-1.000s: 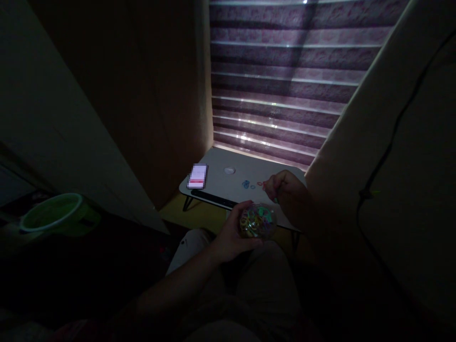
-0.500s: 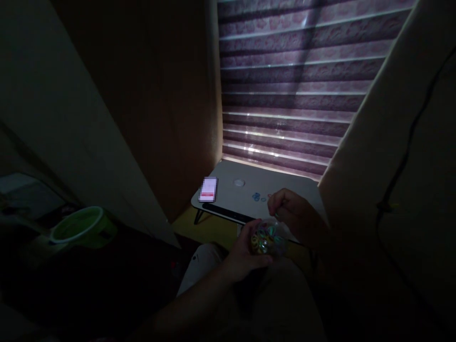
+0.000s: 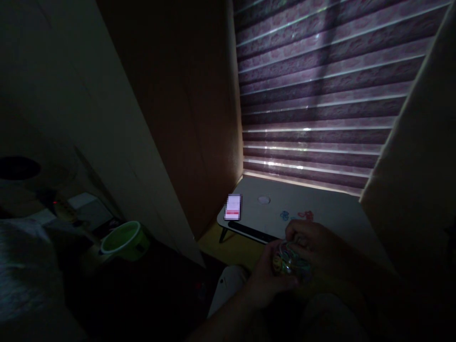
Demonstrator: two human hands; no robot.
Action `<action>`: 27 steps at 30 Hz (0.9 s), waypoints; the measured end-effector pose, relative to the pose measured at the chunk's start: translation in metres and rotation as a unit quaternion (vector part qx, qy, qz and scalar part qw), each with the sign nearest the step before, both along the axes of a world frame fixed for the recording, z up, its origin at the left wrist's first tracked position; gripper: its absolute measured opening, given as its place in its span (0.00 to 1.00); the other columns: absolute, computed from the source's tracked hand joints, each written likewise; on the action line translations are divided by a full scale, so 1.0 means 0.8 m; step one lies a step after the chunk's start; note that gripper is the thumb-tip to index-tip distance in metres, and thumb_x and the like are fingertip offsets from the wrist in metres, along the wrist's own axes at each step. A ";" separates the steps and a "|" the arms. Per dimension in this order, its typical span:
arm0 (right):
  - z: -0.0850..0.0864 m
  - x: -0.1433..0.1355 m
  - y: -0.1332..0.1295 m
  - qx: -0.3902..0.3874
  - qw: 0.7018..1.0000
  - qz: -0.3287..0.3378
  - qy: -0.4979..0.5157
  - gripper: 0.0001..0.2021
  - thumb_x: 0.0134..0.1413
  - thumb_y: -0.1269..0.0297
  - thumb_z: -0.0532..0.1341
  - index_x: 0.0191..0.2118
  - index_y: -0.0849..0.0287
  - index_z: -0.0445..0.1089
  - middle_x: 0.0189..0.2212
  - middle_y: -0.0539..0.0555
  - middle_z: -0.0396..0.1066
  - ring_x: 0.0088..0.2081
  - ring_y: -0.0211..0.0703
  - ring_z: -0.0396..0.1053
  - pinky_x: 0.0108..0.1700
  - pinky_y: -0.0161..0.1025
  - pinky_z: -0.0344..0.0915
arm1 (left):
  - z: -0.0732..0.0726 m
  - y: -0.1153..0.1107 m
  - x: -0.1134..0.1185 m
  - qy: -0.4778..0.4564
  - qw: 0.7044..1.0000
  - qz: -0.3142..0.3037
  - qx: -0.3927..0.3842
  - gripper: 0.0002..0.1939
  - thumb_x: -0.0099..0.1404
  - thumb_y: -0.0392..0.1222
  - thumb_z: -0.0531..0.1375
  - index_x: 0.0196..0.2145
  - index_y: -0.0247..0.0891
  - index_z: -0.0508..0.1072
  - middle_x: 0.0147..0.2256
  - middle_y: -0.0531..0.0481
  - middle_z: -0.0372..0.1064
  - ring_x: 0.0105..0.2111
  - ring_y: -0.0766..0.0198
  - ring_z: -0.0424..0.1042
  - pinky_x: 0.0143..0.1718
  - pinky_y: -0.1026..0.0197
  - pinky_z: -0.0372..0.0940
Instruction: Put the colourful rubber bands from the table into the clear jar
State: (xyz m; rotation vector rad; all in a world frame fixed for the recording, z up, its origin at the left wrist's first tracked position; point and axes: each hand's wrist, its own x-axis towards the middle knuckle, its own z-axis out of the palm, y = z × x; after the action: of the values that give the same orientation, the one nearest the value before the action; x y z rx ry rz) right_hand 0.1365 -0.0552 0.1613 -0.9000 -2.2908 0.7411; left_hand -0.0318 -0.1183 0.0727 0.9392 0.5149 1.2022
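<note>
My left hand (image 3: 261,280) is wrapped round a clear round jar (image 3: 288,267) full of small coloured loops that look like rubber bands, and holds it above my lap. At the jar's mouth is my right hand (image 3: 313,240), its fingers curled together. Those fingertips are dark and partly hidden, so I cannot tell what is between them. On the low table (image 3: 331,202) just beyond lie a small cluster of blue bands (image 3: 284,215) and a cluster of red bands (image 3: 306,216). A round whitish lid-like disc (image 3: 264,200) rests farther back.
A lit phone (image 3: 233,207) lies on the table's left end. Behind the table hangs a pleated purple blind (image 3: 309,104), with a brown panel (image 3: 192,118) to its left. A green tub (image 3: 123,242) stands at the lower left. The room is dim.
My right hand has come down from above the table to the jar's mouth. Red bands that it had mostly covered now show. The whole view has shifted, with things appearing lower and farther right.
</note>
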 end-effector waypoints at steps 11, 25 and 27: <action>-0.004 -0.008 0.003 0.102 0.991 0.061 -0.060 0.04 0.54 0.68 0.62 0.31 0.57 0.74 0.29 0.52 0.74 0.31 0.41 0.70 0.33 0.36 0.62 | -0.004 0.008 -0.012 0.042 0.999 0.007 0.012 0.43 0.44 0.46 0.78 0.55 0.42 0.66 0.53 0.42 0.69 0.54 0.48 0.68 0.53 0.51 0.63; -0.168 0.130 0.139 0.163 0.947 -0.259 -0.097 0.31 0.48 0.55 0.67 0.58 0.60 0.65 0.54 0.68 0.69 0.55 0.64 0.68 0.55 0.58 0.66 | -0.040 0.014 -0.033 0.101 0.994 0.025 -0.026 0.42 0.45 0.49 0.77 0.56 0.40 0.68 0.55 0.39 0.69 0.56 0.43 0.68 0.59 0.44 0.60; -0.194 0.144 0.158 0.157 0.931 -0.292 -0.150 0.36 0.48 0.54 0.68 0.61 0.63 0.62 0.60 0.72 0.64 0.60 0.66 0.63 0.59 0.59 0.63 | -0.043 0.014 -0.034 0.104 0.994 0.027 -0.028 0.42 0.45 0.49 0.77 0.56 0.40 0.68 0.55 0.39 0.70 0.56 0.43 0.68 0.59 0.44 0.60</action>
State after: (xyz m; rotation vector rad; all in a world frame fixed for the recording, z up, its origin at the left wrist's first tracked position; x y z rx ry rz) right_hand 0.2518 0.0716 0.0058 -1.5105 -2.1143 -0.0256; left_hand -0.0589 -0.1068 0.0385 1.0146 0.7408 1.1379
